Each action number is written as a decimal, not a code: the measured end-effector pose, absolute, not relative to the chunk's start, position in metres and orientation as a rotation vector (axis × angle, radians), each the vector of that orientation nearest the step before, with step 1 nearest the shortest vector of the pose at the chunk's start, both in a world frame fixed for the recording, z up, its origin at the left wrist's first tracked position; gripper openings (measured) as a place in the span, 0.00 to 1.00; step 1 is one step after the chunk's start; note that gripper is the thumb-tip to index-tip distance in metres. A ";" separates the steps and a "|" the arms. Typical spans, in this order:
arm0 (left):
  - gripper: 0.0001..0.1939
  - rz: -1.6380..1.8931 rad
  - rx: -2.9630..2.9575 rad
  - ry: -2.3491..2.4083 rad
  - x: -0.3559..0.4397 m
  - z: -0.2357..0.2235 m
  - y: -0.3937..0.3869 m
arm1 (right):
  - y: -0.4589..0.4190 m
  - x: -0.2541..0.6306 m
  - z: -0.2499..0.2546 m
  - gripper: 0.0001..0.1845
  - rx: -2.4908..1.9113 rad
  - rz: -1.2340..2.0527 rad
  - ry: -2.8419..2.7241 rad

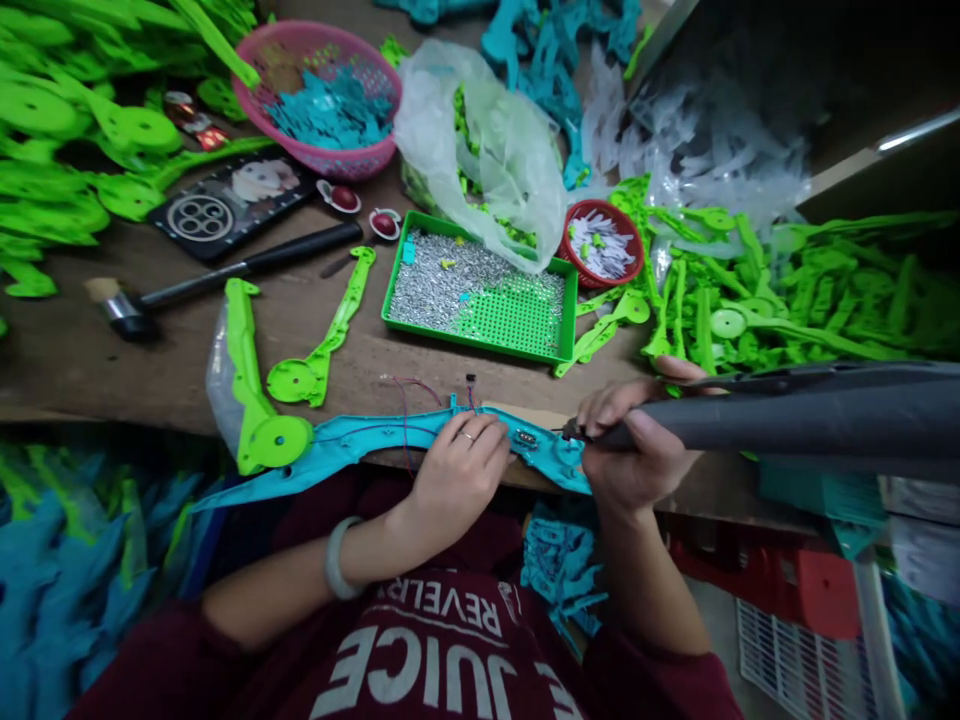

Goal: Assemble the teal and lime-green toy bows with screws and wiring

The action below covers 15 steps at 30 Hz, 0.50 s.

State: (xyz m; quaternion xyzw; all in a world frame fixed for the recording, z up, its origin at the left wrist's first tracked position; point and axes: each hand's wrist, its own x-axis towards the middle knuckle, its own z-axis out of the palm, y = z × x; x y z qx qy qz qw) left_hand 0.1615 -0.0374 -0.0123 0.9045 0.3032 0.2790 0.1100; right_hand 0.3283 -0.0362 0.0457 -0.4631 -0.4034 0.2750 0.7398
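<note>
brown counter [150, 375]: left hand [461, 470] holds a long blue plastic shell [382, 431]; right hand [641, 455], at four o'clock, grasps a dark-grey tubular tool [795, 415].

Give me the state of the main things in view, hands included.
Left hand, laid over the blue part
Right hand, gripping the dark tool
Dark tool, held, tip near the blue part
Blue part, lying down, wires trailing out
Green tray, partly filled with small metal pieces
Pink basket, partly filled with blue pieces
Red basket, holding white pieces
Plastic bag, crumpled
Hammer, lying on its side
Phone, camera side up
</note>
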 end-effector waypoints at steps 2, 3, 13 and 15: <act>0.07 0.836 2.610 0.886 0.150 -0.005 -0.036 | -0.038 0.332 0.045 0.22 -1.058 0.596 -0.891; 0.07 0.855 2.582 0.889 0.144 -0.001 -0.035 | -0.039 0.335 0.046 0.23 -1.073 0.601 -0.901; 0.16 0.830 2.437 0.840 0.158 0.003 -0.024 | -0.035 0.345 0.059 0.20 -1.170 0.778 -1.038; 0.17 0.762 2.397 0.829 0.167 -0.004 -0.020 | -0.034 0.339 0.051 0.19 -1.141 0.760 -1.000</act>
